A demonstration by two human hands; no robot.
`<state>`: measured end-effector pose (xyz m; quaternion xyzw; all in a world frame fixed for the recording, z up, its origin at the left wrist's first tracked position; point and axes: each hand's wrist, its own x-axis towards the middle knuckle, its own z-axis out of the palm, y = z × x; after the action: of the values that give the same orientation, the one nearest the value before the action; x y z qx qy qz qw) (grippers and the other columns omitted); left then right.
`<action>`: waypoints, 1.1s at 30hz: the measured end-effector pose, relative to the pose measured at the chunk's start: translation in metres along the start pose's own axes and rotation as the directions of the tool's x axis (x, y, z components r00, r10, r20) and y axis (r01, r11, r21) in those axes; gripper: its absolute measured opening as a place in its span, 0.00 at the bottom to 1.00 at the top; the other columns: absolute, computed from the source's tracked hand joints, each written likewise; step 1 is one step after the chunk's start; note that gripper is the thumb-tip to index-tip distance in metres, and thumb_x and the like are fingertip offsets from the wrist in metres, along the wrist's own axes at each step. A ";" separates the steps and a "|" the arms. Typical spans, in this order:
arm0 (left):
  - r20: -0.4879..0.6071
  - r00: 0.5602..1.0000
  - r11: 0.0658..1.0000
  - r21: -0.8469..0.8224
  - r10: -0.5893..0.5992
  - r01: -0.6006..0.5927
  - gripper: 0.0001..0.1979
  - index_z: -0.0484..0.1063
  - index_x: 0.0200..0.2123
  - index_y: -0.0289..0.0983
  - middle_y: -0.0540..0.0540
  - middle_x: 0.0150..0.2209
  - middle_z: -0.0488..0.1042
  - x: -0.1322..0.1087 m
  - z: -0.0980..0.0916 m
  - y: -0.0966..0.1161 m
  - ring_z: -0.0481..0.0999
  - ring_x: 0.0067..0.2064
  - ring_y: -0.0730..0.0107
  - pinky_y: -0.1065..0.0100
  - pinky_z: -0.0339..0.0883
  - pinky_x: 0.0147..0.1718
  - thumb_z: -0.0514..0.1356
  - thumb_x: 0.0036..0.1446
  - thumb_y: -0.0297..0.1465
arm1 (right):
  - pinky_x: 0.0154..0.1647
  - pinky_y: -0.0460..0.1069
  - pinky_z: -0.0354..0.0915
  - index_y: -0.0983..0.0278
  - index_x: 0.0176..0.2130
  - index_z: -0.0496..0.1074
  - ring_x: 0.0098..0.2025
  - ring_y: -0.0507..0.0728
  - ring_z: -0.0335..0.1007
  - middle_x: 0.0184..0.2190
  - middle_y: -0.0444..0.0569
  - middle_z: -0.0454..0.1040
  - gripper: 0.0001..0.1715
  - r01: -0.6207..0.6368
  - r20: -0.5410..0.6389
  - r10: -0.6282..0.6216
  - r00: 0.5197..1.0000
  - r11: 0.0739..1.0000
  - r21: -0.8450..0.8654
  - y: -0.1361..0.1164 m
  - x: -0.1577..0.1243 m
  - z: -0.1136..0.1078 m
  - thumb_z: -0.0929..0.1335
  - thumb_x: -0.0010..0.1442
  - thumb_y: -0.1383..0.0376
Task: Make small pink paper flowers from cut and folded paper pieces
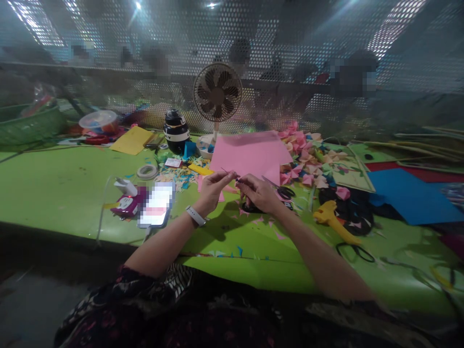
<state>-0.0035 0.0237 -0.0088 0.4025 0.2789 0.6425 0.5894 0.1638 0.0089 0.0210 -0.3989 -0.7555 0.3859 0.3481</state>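
Observation:
My left hand [214,189] is closed in a pinch, with a thin, needle-like piece [224,169] sticking out past its fingertips. Close beside it, my right hand [259,193] has its fingers closed on a small dark piece [238,180], too small to name. The fingertips of both hands almost meet above the green table. Beneath my right hand lies a dark object, partly hidden. Pink paper sheets [246,152] lie just beyond my hands, and black-handled scissors [286,192] rest to the right of them.
A phone [156,205] and a purple charging box [128,204] lie left. Behind stand a fan [217,93] and a black jar [176,133]. Folded pink paper pieces [302,154] pile up at the back right. A yellow glue gun [335,221] and blue sheet [409,195] lie right.

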 end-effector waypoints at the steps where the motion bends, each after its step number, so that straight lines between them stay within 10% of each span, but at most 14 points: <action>1: 0.000 1.000 1.000 0.002 -0.001 0.001 0.11 0.81 0.27 0.38 0.48 0.33 0.82 0.000 0.000 0.001 0.80 0.39 0.68 0.63 0.70 0.49 0.75 0.41 0.36 | 0.20 0.46 0.61 0.60 0.39 0.65 0.16 0.50 0.66 0.23 0.39 0.72 0.20 -0.005 0.008 0.005 1.000 1.000 0.005 0.000 0.000 0.000 0.65 0.64 0.46; 33: -0.080 0.994 0.991 -0.104 0.080 -0.088 0.10 0.81 0.29 0.39 0.49 0.32 0.83 0.009 -0.003 0.004 0.82 0.37 0.70 0.62 0.71 0.52 0.75 0.42 0.35 | 0.21 0.47 0.63 0.61 0.36 0.65 0.17 0.52 0.70 0.23 0.42 0.76 0.15 -0.034 0.017 0.035 0.999 0.996 -0.088 -0.001 -0.001 -0.003 0.63 0.66 0.52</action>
<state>-0.0083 0.0319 -0.0055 0.3571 0.2488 0.6956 0.5715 0.1668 0.0088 0.0229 -0.4232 -0.7679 0.3619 0.3166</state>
